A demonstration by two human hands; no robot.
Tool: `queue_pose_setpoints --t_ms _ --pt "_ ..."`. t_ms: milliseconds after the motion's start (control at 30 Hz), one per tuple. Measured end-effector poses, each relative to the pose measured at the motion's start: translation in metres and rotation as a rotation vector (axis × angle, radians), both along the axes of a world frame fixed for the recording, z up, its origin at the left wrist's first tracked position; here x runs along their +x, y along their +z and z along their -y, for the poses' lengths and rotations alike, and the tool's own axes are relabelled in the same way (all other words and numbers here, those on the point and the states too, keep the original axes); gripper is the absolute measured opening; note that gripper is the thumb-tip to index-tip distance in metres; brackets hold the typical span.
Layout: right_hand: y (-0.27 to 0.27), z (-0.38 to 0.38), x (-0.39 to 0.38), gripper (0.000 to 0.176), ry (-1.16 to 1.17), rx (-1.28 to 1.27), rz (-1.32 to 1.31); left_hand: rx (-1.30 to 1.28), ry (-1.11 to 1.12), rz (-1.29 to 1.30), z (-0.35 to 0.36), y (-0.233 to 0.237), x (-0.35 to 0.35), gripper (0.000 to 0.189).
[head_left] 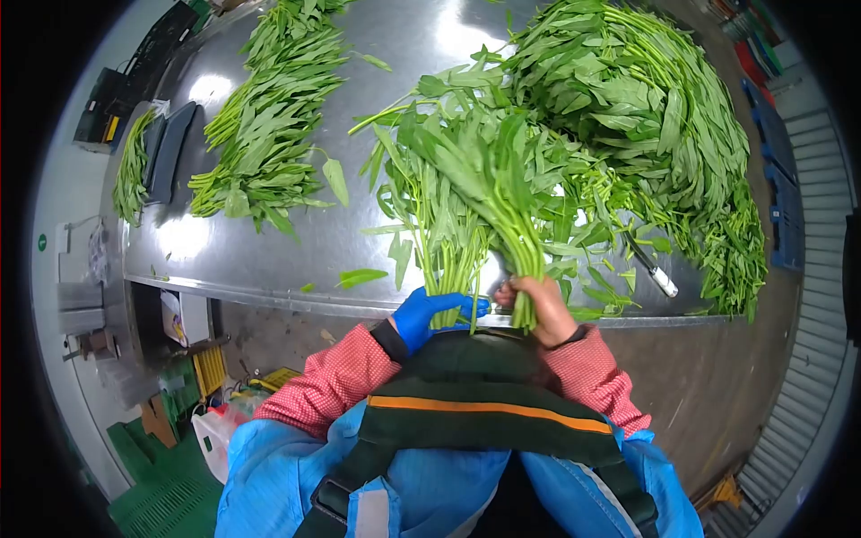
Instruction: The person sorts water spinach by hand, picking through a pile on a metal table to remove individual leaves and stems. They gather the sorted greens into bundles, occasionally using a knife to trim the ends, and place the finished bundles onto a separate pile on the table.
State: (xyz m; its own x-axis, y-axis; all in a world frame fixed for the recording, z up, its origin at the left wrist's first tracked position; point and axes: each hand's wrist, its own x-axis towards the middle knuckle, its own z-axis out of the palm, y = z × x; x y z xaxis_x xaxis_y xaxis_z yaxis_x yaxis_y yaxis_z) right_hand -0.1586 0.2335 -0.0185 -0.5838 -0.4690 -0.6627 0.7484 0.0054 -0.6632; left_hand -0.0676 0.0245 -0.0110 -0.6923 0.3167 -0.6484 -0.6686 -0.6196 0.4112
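My left hand point(418, 316), in a blue glove, is closed around the lower stems of a bunch of leafy greens that look like water spinach point(448, 255). Bare, my right hand point(545, 308) grips the stem ends of a second bunch point(516, 224), whose leaves lean up and left across the first. Both hands are at the table's near edge, close to my body. Loose leaves and stems lie under and around the two bunches. To the right of my right hand rests a knife point(662, 280) with a white handle and a dark blade, partly among the greens.
A large heap of greens point(628, 99) covers the metal table's point(359, 251) right side. Laid-out bunches point(269, 125) form a row at left. Farther left are a dark tray-like object point(170, 152) and a small bunch point(134, 170). Green crates point(170, 493) stand on the floor at lower left.
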Motion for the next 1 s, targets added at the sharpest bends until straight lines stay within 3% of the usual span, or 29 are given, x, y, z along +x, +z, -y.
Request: queue_pose_setpoints --t_ms 67,100,267,333,400,467,500,567,633,667,733,800,833,867,900,1000 --pt "0.006 -0.006 0.0 0.021 -0.143 -0.138 0.209 0.043 0.04 0.018 0.001 0.001 0.004 0.041" --pt "0.006 -0.006 0.0 0.022 -0.07 -0.109 0.328 0.04 0.007 -0.023 -0.002 0.002 0.002 0.041" --pt "0.014 0.023 0.014 0.025 0.166 0.108 -0.027 -0.15 -0.109 -0.202 -0.016 -0.014 0.003 0.041" --pt "-0.002 0.021 0.014 0.026 0.169 0.124 -0.153 -0.177 -0.063 -0.035 -0.015 -0.009 0.003 0.038" --pt "0.009 0.012 0.007 0.018 0.11 0.017 0.049 -0.159 -0.044 0.022 -0.011 0.019 -0.003 0.036" --pt "0.021 0.003 -0.001 0.015 0.037 -0.135 0.215 -0.163 -0.071 0.017 -0.004 0.011 0.001 0.034" --pt "0.025 -0.004 -0.009 0.014 0.179 -0.101 0.12 -0.129 -0.097 0.007 0.002 0.01 0.001 0.034" --pt "0.051 -0.018 -0.036 0.016 0.463 0.146 -0.314 -0.135 -0.128 -0.033 0.017 0.02 -0.002 0.031" --pt "0.087 -0.036 -0.072 0.016 0.286 0.363 -0.493 -0.306 -0.143 -0.201 0.049 0.054 -0.016 0.028" --pt "0.097 -0.05 -0.09 0.015 0.138 0.368 -0.557 -0.348 0.002 -0.203 0.068 0.054 -0.014 0.028" --pt "0.129 -0.057 -0.105 0.017 -0.174 0.121 -0.594 -0.224 0.207 -0.301 0.087 0.064 -0.02 0.032" --pt "0.136 -0.036 -0.102 0.021 -0.3 -0.119 -0.59 -0.31 0.195 -0.373 0.065 0.065 -0.029 0.037" --pt "0.134 -0.018 -0.094 0.022 -0.336 -0.136 -0.575 -0.352 0.189 -0.409 0.05 0.065 -0.034 0.04" --pt "0.131 0.002 -0.082 0.023 -0.374 -0.148 -0.558 -0.197 0.197 -0.429 0.038 0.067 -0.036 0.043" --pt "0.117 0.018 -0.067 0.02 -0.379 -0.048 -0.535 -0.216 0.199 -0.465 0.028 0.062 -0.038 0.042" --pt "0.045 0.047 -0.021 0.018 -0.112 -0.112 -0.239 -0.324 0.12 -0.419 0.007 0.007 -0.025 0.041"
